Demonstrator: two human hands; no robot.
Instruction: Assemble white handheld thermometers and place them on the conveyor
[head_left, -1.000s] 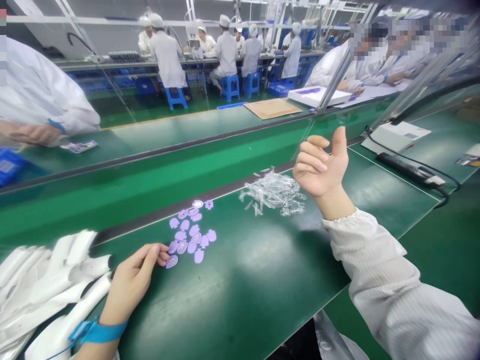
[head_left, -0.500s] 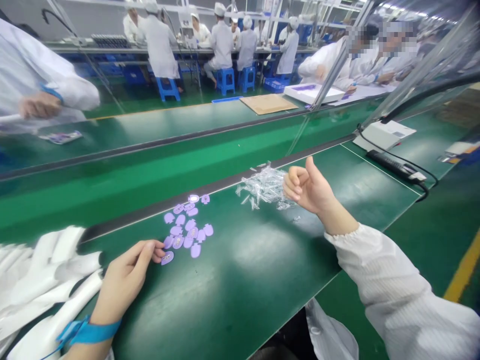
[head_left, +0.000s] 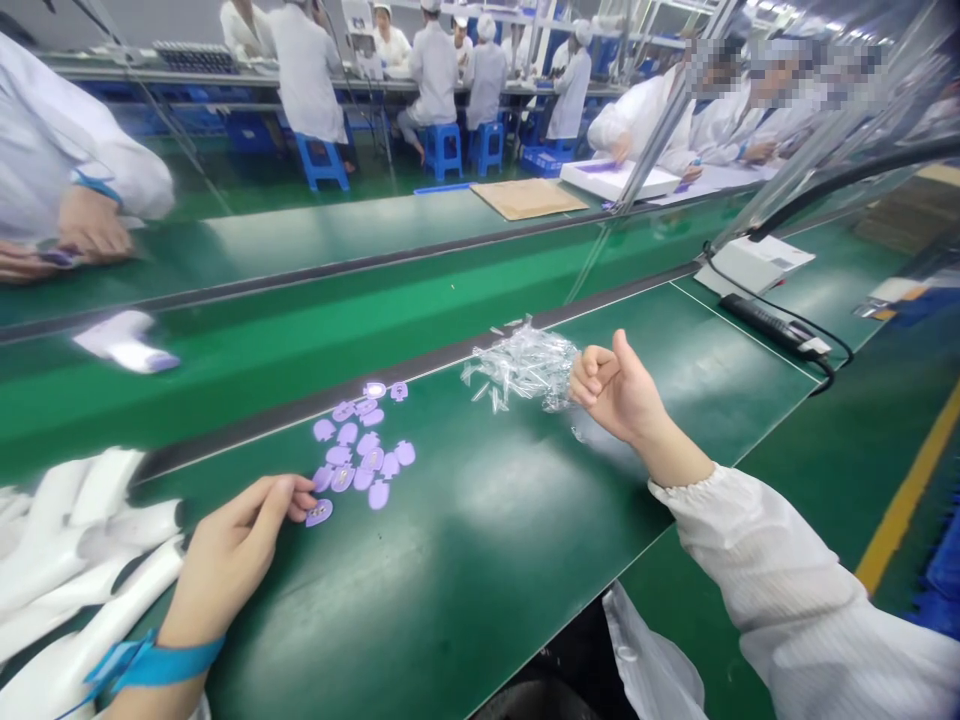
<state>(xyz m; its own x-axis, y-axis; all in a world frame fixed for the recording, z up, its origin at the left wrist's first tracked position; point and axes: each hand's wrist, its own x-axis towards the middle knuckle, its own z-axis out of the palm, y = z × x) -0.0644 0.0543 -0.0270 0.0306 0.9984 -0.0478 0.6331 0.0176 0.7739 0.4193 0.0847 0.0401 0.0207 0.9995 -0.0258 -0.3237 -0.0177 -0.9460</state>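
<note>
My left hand (head_left: 244, 535), with a blue band at the wrist, reaches to the near-left edge of a scatter of small flat purple plastic pieces (head_left: 379, 494). Its thumb and fingers are drawn together at one purple piece (head_left: 319, 512), whose far side stays visible on the green bench. My right hand (head_left: 613, 390) hovers beside a loose heap of small clear plastic pieces (head_left: 517, 362). Its thumb points up, apart from the half-curled fingers, and nothing shows in it.
White curved plastic shells (head_left: 56, 560) are piled at the left. Another white shell (head_left: 127, 342) lies on the green belt (head_left: 337, 285). Across it a co-worker's hands (head_left: 94, 225) hold something small and purple. A black power strip (head_left: 772, 325) and cable lie at right.
A white shell now lies on the belt at the left, and the co-worker's hands there have come lower and together. My view has shifted slightly; both my hands keep nearly the same pose.
</note>
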